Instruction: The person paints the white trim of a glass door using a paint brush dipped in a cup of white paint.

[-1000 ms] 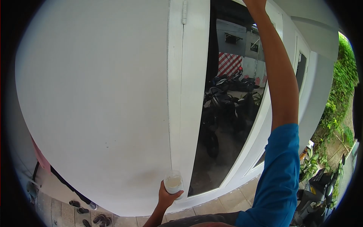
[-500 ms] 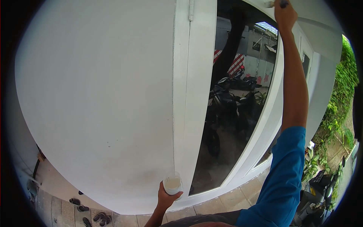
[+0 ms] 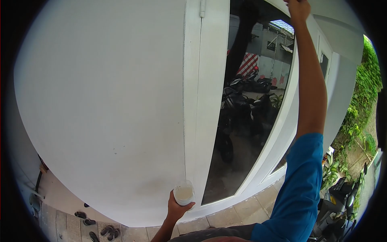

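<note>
Low in front of me, my left hand (image 3: pixel 177 206) is wrapped round a translucent plastic cup (image 3: pixel 185 201) with whitish liquid, like paint, inside. The cup is close to the white wall (image 3: pixel 109 101) and the lower end of the door frame (image 3: pixel 194 121). My right arm reaches high up, and my right hand (image 3: pixel 299 11) is at the top edge of the view, near the top of the white frame beside the dark glass pane (image 3: pixel 246 133). Its fingers look curled closed, partly cut off by the view, so what they hold cannot be made out.
A hinge (image 3: pixel 202 8) is on the frame above. Several dark sandals (image 3: pixel 109 232) lie on the paved floor (image 3: pixel 225 218) at lower left. To the right stand a parked motorbike (image 3: pixel 336 201) and green plants (image 3: pixel 365 92). The glass reflects motorbikes and a raised arm.
My right hand has risen slightly and moved a little left, partly out of view, hiding the small pale and dark thing seen at it before. The left hand still holds the cup.
</note>
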Demonstrator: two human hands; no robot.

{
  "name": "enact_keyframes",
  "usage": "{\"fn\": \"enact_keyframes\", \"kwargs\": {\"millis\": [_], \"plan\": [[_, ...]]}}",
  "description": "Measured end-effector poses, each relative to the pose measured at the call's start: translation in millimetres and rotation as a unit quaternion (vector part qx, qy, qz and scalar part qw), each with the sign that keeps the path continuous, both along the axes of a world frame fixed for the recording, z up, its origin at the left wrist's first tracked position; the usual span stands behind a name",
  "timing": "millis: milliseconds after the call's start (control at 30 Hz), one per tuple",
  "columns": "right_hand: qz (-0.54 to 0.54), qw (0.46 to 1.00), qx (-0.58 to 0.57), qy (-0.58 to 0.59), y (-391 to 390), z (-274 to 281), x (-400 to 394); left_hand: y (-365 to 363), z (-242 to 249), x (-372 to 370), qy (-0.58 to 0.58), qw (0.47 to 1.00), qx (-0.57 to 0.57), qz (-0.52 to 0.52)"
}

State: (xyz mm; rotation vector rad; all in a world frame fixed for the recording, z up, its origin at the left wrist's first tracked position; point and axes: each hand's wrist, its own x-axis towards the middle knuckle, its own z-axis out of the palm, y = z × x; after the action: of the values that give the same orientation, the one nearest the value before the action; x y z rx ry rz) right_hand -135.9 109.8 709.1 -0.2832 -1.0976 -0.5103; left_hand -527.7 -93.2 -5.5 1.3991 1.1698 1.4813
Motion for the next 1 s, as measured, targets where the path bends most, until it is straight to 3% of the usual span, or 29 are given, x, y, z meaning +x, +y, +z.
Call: {"fn": "enact_keyframes", "kwargs": {"millis": [33,100,200,233,267,400,467,567,667,800,900,967,1000], "plan": [[0.003,1.0,0.0,0.0,0.0,-0.8,16.0,-1.4,0.1,-1.6,0.0,1.0,0.0,0.003],[-0.266,0.956,0.095,0.076,0.6,-4.0,36.8,-3.9,1.2,-2.0,0.014,1.0,-0.007,0.013],[-0.339,0.936,0.092,0.025,-9.1,-17.2,17.7,-3.3,4.2,1.1,0.022,0.999,-0.005,0.037],[-0.324,0.94,0.102,-0.026,-12.9,-20.5,-2.0,-2.5,5.8,4.0,0.019,0.999,-0.005,0.046],[-0.348,0.917,0.19,-0.042,-1.8,-14.9,-17.7,-1.2,7.4,7.7,0.019,0.999,-0.005,0.049],[-0.142,0.969,0.174,-0.103,-31.9,-24.7,-111.5,1.1,12.9,24.5,0.019,0.998,-0.004,0.062],[-0.108,0.972,0.187,-0.092,-27.3,-14.6,-125.8,4.8,6.6,32.5,0.027,0.997,-0.005,0.066],[0.1,0.986,0.108,-0.075,-14.6,-1.3,-117.4,9.6,9.6,50.2,0.028,0.997,-0.004,0.07],[0.033,0.992,0.101,-0.067,-7.4,-0.7,-67.8,12.8,8.3,60.8,0.016,0.998,-0.008,0.068],[-0.191,0.971,0.146,0.004,-7.4,-8.1,1.7,9.1,9.0,68.0,0.02,0.997,-0.022,0.066],[-0.21,0.974,0.082,0.009,-17.6,-15.3,1.5,8.3,7.9,68.9,0.037,0.996,-0.014,0.078],[-0.291,0.941,0.165,-0.053,-8.7,-10.9,-17.2,8.0,10.8,70.1,0.031,0.996,-0.017,0.081],[-0.269,0.943,0.176,-0.089,-8.3,-11.6,-32.2,7.6,12.1,70.9,0.024,0.996,-0.021,0.081]]}}
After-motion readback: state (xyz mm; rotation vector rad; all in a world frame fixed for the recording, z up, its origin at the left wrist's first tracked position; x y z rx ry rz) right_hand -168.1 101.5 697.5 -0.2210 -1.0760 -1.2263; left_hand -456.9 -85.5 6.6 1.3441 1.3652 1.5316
